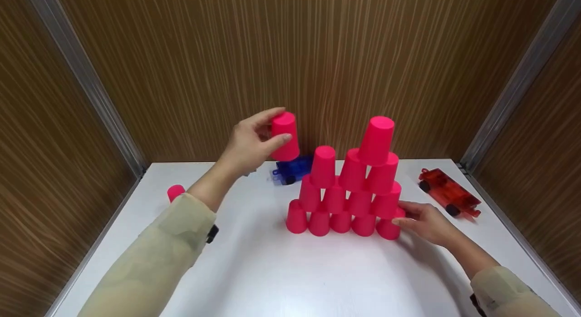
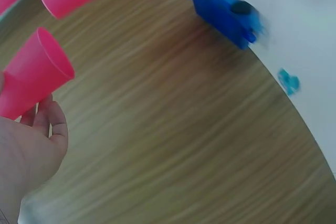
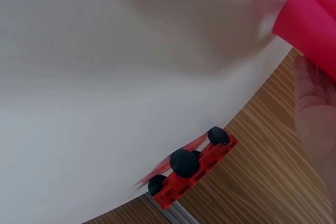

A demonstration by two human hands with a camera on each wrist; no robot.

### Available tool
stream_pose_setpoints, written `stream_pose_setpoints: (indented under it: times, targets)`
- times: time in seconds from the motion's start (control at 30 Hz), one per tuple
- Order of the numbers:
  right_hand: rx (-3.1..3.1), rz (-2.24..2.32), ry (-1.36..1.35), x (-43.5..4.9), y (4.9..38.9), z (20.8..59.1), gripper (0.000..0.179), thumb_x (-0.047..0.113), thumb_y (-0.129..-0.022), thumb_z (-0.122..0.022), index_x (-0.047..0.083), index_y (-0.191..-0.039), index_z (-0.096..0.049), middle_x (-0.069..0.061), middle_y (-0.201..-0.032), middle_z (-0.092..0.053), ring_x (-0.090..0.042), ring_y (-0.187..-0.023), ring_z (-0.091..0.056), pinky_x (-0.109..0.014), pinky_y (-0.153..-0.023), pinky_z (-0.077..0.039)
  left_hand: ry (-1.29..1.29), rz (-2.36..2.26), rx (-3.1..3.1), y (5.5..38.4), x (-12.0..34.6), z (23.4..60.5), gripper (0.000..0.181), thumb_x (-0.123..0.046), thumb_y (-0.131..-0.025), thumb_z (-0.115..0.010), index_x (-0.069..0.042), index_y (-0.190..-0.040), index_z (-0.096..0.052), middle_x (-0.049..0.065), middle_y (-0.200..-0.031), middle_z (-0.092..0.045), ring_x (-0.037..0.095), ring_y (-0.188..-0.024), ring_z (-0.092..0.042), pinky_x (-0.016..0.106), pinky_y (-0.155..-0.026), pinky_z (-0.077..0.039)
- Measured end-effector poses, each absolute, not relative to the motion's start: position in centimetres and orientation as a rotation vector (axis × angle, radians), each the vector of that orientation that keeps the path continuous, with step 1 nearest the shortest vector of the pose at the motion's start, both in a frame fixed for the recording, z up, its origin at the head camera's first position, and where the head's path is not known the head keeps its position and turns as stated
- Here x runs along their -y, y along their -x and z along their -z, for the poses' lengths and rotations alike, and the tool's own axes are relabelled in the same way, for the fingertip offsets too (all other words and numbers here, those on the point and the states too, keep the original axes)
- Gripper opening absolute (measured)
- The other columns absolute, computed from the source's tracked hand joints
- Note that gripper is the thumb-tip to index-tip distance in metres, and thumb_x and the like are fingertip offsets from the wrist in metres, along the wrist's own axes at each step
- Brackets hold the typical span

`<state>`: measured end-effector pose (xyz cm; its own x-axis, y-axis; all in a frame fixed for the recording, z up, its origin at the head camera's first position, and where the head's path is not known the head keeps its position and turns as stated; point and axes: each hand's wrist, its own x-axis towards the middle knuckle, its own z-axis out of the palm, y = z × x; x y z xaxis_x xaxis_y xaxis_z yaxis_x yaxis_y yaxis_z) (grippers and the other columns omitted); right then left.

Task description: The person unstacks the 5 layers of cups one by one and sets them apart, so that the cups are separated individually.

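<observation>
Several upside-down pink cups (image 1: 360,203) stand in a tiered stack, with a single cup (image 1: 379,137) topping its right side. My left hand (image 1: 249,142) grips another upside-down pink cup (image 1: 286,137) in the air, to the left of the stack's upper tiers. Its thumb lies across the near side of that cup, and its open rim shows in the left wrist view. At the stack's lower right corner, my right hand (image 1: 426,222) holds the end cup (image 1: 387,229) of the bottom row, thumb in front and fingers partly hidden behind.
Behind the stack's left side is a blue toy car (image 1: 295,168). A red toy car (image 1: 449,192) stands at the right. One more pink cup (image 1: 175,192) sits at the left, partly covered by my left forearm. Wood-patterned walls (image 1: 290,71) enclose the white table (image 1: 272,271).
</observation>
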<state>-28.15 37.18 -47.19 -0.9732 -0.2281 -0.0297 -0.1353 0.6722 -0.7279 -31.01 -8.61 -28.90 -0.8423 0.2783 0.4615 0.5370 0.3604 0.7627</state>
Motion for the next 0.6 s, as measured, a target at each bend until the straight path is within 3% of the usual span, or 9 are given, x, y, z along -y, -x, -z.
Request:
stream_pose_setpoints:
  times: [0.33,0.6]
  targets:
    - [-2.75,1.187,0.284,-37.0,28.1,47.1,0.078,0.045,-0.096,-0.078,0.003,-0.156,-0.051,-0.017,-0.14,-0.066,-0.041,-0.128,-0.063,-0.044,-0.099,-0.058,0.518,1.488,2.389,30.2,15.6,32.1,0.065,-0.023,-0.097,-0.08,-0.017,-0.156,-0.054,0.005,-0.14,-0.063,0.023,-0.117,-0.063,0.043,-0.096,-0.059]
    - [-2.756,1.201,0.29,-37.1,27.8,47.1,0.077,0.043,-0.097,-0.078,0.002,-0.156,-0.051,-0.018,-0.141,-0.065,-0.042,-0.13,-0.062,-0.043,-0.1,-0.058,0.293,1.456,2.462,28.9,20.9,36.2,0.075,-0.026,-0.095,-0.083,-0.016,-0.16,-0.047,0.009,-0.15,-0.056,0.028,-0.134,-0.057,0.047,-0.103,-0.056]
